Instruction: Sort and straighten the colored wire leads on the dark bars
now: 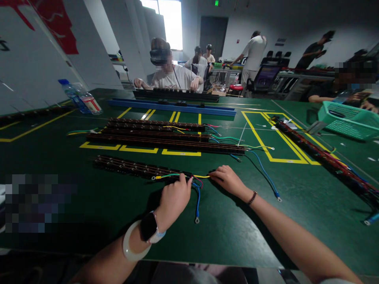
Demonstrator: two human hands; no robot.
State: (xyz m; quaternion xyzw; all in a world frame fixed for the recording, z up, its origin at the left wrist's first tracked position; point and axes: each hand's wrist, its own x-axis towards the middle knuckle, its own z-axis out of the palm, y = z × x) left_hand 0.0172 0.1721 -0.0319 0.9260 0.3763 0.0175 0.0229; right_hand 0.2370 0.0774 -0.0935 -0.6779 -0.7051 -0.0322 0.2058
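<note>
A yellow-green wire (201, 176) runs between my hands above the right end of a short black bar (127, 165) with copper-coloured strips. My left hand (175, 195) is closed on the wire beside the bar's end, thumb and finger pinched together. At the wire's right end, the fingers of my right hand (229, 179) are also closed on it; the tip is hidden. Left of my left hand, the wire's other end carries a ring terminal (154, 178) and lies along the bar. A blue wire (197, 201) with a ring terminal and a thin red wire (201, 182) come from the bar's end.
Beyond my hands lie several longer black bars (166, 142) with loose wires. A blue rail (171, 106) stretches behind them, near a seated co-worker (177, 75). Another wired bar (319, 150) and a green basket (349, 122) are at right; bottles (79, 98) stand far left.
</note>
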